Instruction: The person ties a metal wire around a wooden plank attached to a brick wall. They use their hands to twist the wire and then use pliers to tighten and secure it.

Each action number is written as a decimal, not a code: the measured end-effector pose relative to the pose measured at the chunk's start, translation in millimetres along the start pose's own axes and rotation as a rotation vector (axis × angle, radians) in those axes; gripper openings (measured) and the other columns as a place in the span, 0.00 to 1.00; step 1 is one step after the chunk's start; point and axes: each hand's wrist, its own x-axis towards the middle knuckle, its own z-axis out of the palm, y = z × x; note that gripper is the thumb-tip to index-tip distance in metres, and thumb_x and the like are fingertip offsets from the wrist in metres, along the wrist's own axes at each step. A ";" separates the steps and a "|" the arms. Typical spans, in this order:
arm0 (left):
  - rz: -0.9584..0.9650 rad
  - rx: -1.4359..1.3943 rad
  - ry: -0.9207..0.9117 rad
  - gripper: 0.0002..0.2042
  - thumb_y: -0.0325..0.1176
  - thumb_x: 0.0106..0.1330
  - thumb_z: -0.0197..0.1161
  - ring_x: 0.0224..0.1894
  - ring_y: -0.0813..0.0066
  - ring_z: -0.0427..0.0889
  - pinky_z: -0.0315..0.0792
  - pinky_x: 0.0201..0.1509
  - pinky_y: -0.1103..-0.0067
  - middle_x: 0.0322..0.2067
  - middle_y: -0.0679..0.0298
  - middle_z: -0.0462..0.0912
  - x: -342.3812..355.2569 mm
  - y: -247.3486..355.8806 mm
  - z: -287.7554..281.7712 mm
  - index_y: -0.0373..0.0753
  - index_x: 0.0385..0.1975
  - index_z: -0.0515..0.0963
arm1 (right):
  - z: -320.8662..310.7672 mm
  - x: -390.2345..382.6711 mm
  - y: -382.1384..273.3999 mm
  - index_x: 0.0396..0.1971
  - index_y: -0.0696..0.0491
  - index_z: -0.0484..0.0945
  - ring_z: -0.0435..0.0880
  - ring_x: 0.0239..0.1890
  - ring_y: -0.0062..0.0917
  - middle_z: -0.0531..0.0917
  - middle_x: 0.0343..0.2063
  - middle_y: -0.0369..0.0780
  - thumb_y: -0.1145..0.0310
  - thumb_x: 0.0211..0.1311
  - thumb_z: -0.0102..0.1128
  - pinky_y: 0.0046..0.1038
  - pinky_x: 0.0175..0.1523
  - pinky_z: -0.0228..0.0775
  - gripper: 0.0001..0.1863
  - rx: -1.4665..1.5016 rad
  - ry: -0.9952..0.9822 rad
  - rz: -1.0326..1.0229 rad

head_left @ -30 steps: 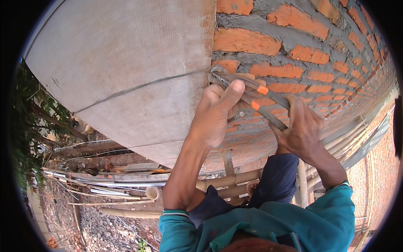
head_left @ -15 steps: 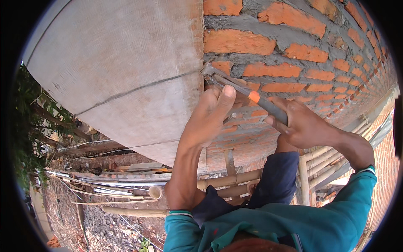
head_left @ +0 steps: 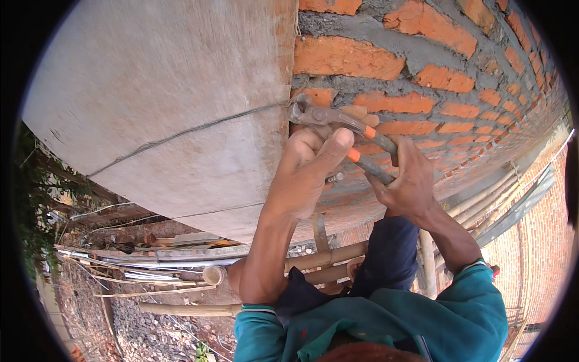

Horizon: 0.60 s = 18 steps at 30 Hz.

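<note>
My right hand (head_left: 405,181) is wrapped round the two grips of a pair of pincers (head_left: 319,114), which have dark handles with orange bands. The handles stand apart. At the edge of a pale board (head_left: 199,72), the pincers' rounded jaws meet the end of a wire (head_left: 187,128) that runs across the board. Just below the jaws, my left hand (head_left: 304,172) has its fingers curled and its thumb raised along the pincers. What those fingers hold is hidden. A small metal end (head_left: 335,177) shows beside the left palm.
The board covers the left part of a brick wall (head_left: 350,57) with grey mortar. A second wire (head_left: 223,210) crosses the board lower down. Bamboo poles (head_left: 329,258) run below by my legs. Rubble (head_left: 151,326), pipes and sticks lie at the lower left; leaves (head_left: 30,199) hang at the far left.
The pincers have turned, so both handles now show, spread apart. My right hand has moved slightly left and down with them. My left hand stays close to the jaws.
</note>
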 end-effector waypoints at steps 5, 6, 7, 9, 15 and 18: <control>0.066 0.040 -0.019 0.26 0.55 0.75 0.60 0.47 0.74 0.84 0.74 0.43 0.77 0.50 0.59 0.87 -2.5 4.8 3.6 0.33 0.52 0.82 | -37.3 31.0 10.2 0.46 0.59 0.76 0.83 0.29 0.30 0.83 0.32 0.41 0.51 0.52 0.80 0.33 0.35 0.74 0.32 0.676 -0.808 0.214; 0.066 0.001 -0.039 0.26 0.55 0.75 0.60 0.47 0.74 0.84 0.74 0.43 0.77 0.49 0.58 0.87 -3.3 6.3 4.2 0.33 0.51 0.82 | -36.3 36.8 17.1 0.47 0.59 0.76 0.84 0.30 0.29 0.84 0.34 0.41 0.48 0.53 0.79 0.33 0.37 0.75 0.33 0.970 -0.951 0.222; 0.068 -0.035 -0.061 0.26 0.54 0.75 0.60 0.48 0.73 0.84 0.73 0.44 0.78 0.49 0.57 0.88 -3.6 8.0 4.0 0.32 0.51 0.83 | -25.7 39.8 20.8 0.48 0.59 0.76 0.84 0.30 0.29 0.85 0.34 0.42 0.46 0.55 0.78 0.33 0.37 0.75 0.34 1.212 -1.053 0.260; 0.028 -0.081 -0.086 0.27 0.53 0.74 0.61 0.53 0.67 0.84 0.76 0.54 0.72 0.50 0.52 0.87 -3.5 10.8 2.2 0.32 0.55 0.80 | -17.8 38.6 26.5 0.52 0.60 0.75 0.83 0.29 0.27 0.84 0.33 0.42 0.44 0.59 0.74 0.33 0.38 0.76 0.36 1.507 -1.234 0.358; -0.055 0.108 -0.062 0.33 0.60 0.73 0.60 0.54 0.62 0.86 0.78 0.55 0.71 0.50 0.49 0.86 -9.4 6.1 -6.2 0.29 0.58 0.77 | -40.3 36.8 18.0 0.59 0.58 0.71 0.78 0.27 0.29 0.76 0.27 0.39 0.45 0.71 0.63 0.35 0.35 0.73 0.33 1.388 -1.405 0.560; -0.087 0.180 -0.101 0.38 0.65 0.73 0.56 0.46 0.65 0.87 0.80 0.48 0.75 0.47 0.51 0.87 -12.3 1.5 -14.1 0.28 0.55 0.78 | -54.1 37.4 9.7 0.55 0.58 0.71 0.76 0.24 0.31 0.73 0.25 0.41 0.48 0.74 0.61 0.36 0.31 0.69 0.28 0.829 -1.032 0.298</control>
